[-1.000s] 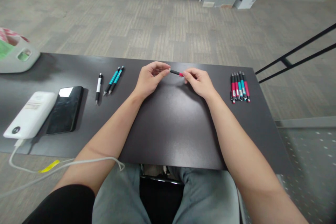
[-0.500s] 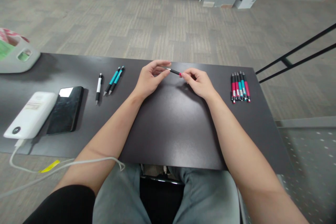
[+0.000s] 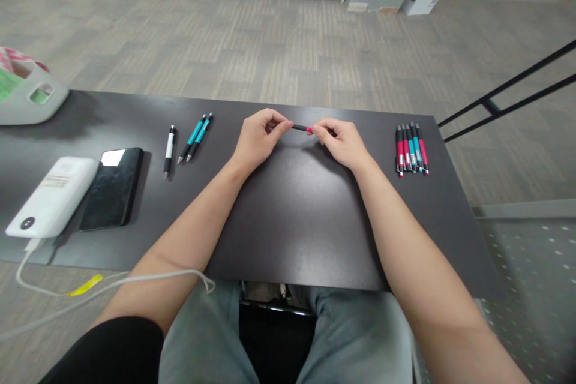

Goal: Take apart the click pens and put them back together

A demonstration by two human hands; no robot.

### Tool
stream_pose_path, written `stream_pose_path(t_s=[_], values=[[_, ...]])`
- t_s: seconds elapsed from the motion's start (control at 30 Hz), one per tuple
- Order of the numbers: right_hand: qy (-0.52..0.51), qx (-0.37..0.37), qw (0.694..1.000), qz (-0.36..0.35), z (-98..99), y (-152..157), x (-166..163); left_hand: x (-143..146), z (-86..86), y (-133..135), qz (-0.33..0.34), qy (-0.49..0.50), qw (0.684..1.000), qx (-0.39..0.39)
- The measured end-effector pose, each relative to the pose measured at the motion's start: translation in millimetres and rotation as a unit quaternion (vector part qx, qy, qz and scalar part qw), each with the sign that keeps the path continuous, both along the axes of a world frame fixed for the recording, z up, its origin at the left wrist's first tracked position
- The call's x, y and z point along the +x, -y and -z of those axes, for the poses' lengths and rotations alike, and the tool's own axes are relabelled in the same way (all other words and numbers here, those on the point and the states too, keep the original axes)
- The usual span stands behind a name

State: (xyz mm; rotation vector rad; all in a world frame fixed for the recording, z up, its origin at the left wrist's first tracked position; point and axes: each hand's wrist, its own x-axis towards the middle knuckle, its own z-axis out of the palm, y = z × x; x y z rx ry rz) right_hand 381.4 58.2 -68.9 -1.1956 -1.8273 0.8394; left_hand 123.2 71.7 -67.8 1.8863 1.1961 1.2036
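Observation:
A pen point(image 3: 300, 127) with a black grip and a pink-red barrel is held crosswise between both hands, over the far part of the dark table. My left hand point(image 3: 261, 137) pinches its tip end, which the fingers hide. My right hand point(image 3: 341, 139) is closed on the pink-red barrel, covering most of it. To the left lie a white-and-black pen point(image 3: 169, 153) and two teal-and-black pens point(image 3: 197, 138). On the right, several pink-red and teal pens point(image 3: 411, 150) lie side by side in a row.
On the left of the table point(image 3: 297, 240) are a black phone point(image 3: 112, 189), a white power bank point(image 3: 53, 197) and a white basket point(image 3: 33, 93). A white cable point(image 3: 148, 278) crosses near my left forearm. Black metal bars point(image 3: 508, 99) stand past the right edge.
My left fingers have closed in on the pen's tip end, which was showing between parted fingers before. My right hand keeps its hold with hardly any movement.

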Motion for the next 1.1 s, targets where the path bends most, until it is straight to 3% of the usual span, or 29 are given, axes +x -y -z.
stream_pose_path(t_s=[0.23,0.7,1.1], values=[[-0.064,0.029,0.997,0.012,4.2,1,-3,2,-2.7,5,-0.014,0.002,1.000,-0.027],[-0.008,-0.032,0.999,0.001,-2.6,2,1,-2,3.7,-3,0.051,-0.027,0.998,0.041],[-0.048,-0.066,0.996,-0.022,-3.0,0,3,-4,-13.2,4,0.061,-0.075,0.993,0.062]])
